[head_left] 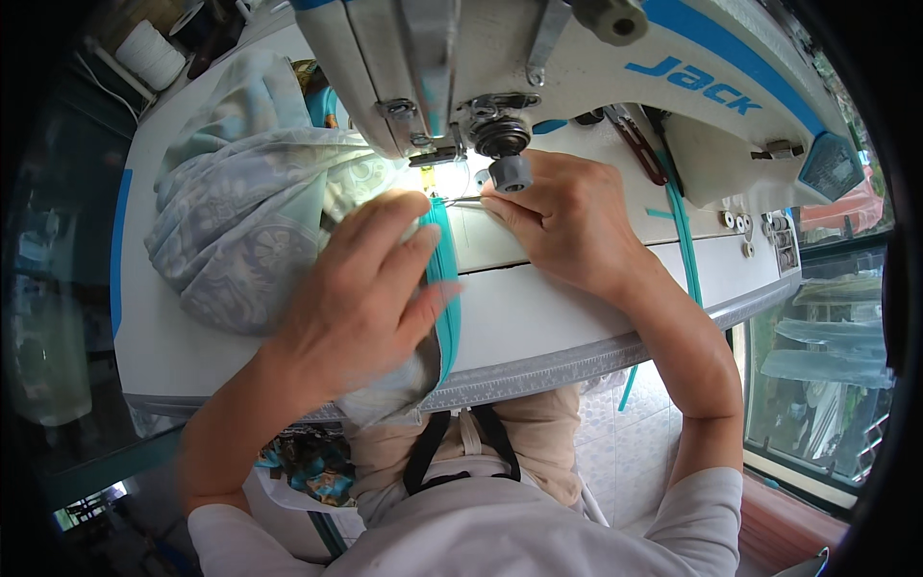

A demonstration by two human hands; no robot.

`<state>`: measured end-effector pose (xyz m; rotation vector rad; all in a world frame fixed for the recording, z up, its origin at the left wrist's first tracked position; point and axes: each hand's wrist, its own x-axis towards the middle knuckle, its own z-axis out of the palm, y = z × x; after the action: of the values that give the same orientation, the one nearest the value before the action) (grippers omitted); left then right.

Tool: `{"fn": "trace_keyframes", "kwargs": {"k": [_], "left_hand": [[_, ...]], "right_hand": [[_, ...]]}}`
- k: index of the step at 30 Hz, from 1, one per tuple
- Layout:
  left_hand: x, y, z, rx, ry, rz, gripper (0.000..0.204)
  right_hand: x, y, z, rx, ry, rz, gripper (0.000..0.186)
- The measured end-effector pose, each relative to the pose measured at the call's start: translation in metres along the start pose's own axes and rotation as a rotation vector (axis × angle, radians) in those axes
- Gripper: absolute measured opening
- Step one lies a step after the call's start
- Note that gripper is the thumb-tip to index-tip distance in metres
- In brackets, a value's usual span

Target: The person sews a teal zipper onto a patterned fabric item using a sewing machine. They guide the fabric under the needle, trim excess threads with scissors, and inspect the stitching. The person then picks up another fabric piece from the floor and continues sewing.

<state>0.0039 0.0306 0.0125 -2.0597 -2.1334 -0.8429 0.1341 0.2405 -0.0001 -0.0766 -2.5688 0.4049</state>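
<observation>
My left hand (351, 288) lies over a teal zipper tape (446, 332) and the pale patterned fabric (236, 207) beside it. Its fingers are apart, and the thumb is blurred over the tape. The tape runs from under the sewing machine (370, 72) down over the table's front edge. Just right of the needle area, my right hand (577, 221) pinches a thin pointed metal tool (463, 200). The tool's tip reaches the tape's top end, under the machine's bright lamp. The fingers hide part of the tool, so its exact kind is unclear.
A second teal strip (685, 240) hangs over the table's right part. Brown-handled scissors (635, 144) lie behind it, with several small white bobbins (740, 222) farther right. A white thread cone (151, 56) stands at the back left. A grey measuring tape (538, 363) lines the front edge.
</observation>
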Motion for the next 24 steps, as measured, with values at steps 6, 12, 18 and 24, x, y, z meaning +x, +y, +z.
{"fn": "trace_keyframes", "kwargs": {"k": [6,12,18,24], "left_hand": [[-0.013,-0.004,0.002,-0.013,-0.104,0.026,0.075],[-0.015,-0.004,0.004,-0.043,-0.076,-0.006,0.075],[-0.017,-0.005,0.006,-0.045,-0.053,-0.040,0.080],[-0.013,0.000,0.003,0.000,-0.116,-0.091,0.083]], "right_hand": [[0.001,0.000,0.005,0.049,0.025,0.015,0.009],[0.002,-0.001,0.006,0.001,0.018,-0.011,0.016],[0.004,-0.006,0.002,-0.036,0.005,-0.022,0.014],[0.003,-0.007,-0.001,-0.077,-0.019,-0.010,0.012]]}}
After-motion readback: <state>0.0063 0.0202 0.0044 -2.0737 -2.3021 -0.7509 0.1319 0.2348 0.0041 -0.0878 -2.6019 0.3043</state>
